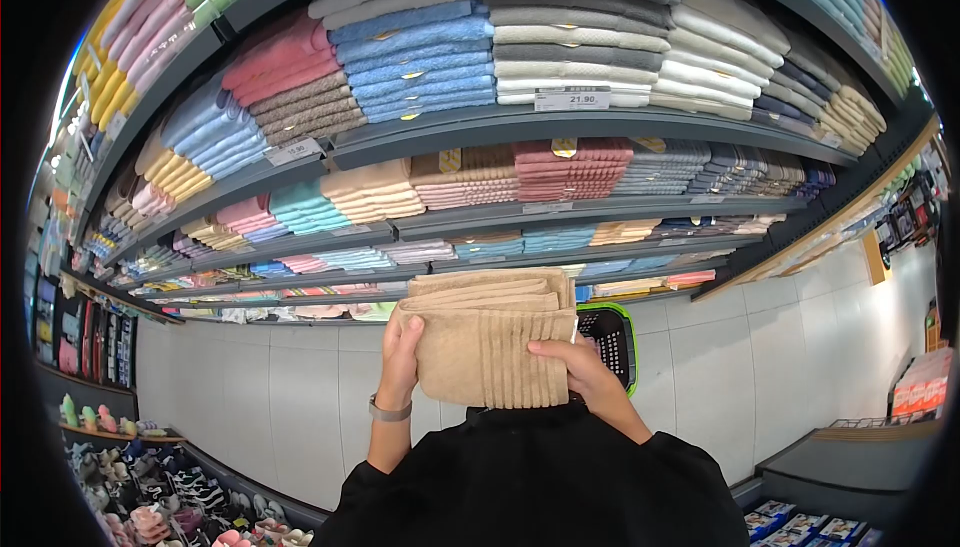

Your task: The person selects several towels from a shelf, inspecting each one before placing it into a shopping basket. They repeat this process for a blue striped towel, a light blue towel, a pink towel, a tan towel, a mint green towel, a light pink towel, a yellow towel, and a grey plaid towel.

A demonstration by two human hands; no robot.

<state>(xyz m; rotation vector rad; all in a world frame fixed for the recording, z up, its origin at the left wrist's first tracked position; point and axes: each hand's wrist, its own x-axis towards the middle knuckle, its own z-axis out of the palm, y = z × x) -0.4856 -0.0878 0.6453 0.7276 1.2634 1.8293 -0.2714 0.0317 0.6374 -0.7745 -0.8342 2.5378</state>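
Folded beige ribbed towel (480,357), probably light, limp; my left grip (400,349) and right grip (587,365) clasp its sides, likely the steadiest holds.

Soft matt tan cloth towel (490,347), ribbed band; smooth tile floor (710,367).

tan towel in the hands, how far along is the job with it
Already looks done: the tan towel is folded into layers and off the shelves. In hand: the left hand and right hand grip its two sides. Left, it seems: setting it down, as it is neither on a shelf nor in the basket; which one, I can't tell.
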